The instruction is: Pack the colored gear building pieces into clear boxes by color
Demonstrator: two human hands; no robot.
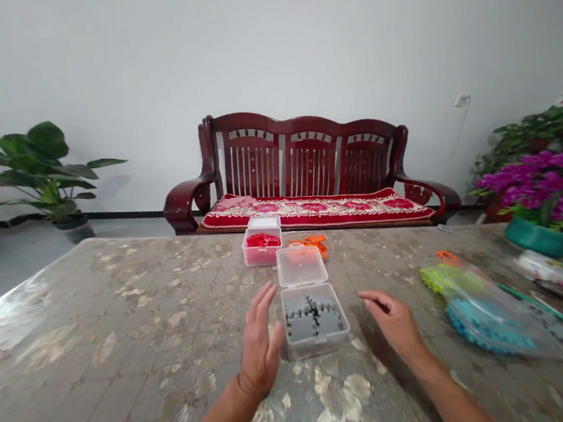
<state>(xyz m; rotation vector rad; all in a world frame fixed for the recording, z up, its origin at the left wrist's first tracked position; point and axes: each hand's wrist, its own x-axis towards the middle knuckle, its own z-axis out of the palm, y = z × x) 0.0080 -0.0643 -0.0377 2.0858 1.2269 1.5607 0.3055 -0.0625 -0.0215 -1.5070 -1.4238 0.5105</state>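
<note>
Left grip (259, 342): nearest to the box, just beside its left wall; fingers spread and upright, pinching nothing; contact with the wall cannot be told from this view.

Right grip (392, 323): open and empty, fingers loosely curved, over the desk to the right of the box and apart from it; farther from the box than the left grip.

Clear plastic box (316, 321): on the desk, ahead of and between both grips, slightly closer to the left; open, so box and lid form one long axis pointing forward, away from the body.

Grey pieces (313, 318): flat, jagged-edged, lying inside the box; exact shape unclear.

Hinged lid (301, 267): folded back flat on the far side of the box, clear and empty.

Desk (97, 324): covered by a glossy sheet over a mottled stone-like pattern.

Zip bag (486, 310): at right, holding lime-green and blue pieces.

Orange pieces (310, 245): in a shallow clear tray just beyond the hinged lid.

Red pieces (262, 241): in a second clear box, left of the orange pieces, its lid raised behind.

Potted purple flowers (541, 194): far right, in a teal bowl.

Wooden sofa (305, 145): dark red, beyond the desk, with a red floral cushion (312, 212).

Leafy potted plant (39, 173): far left, against the white wall.
</note>
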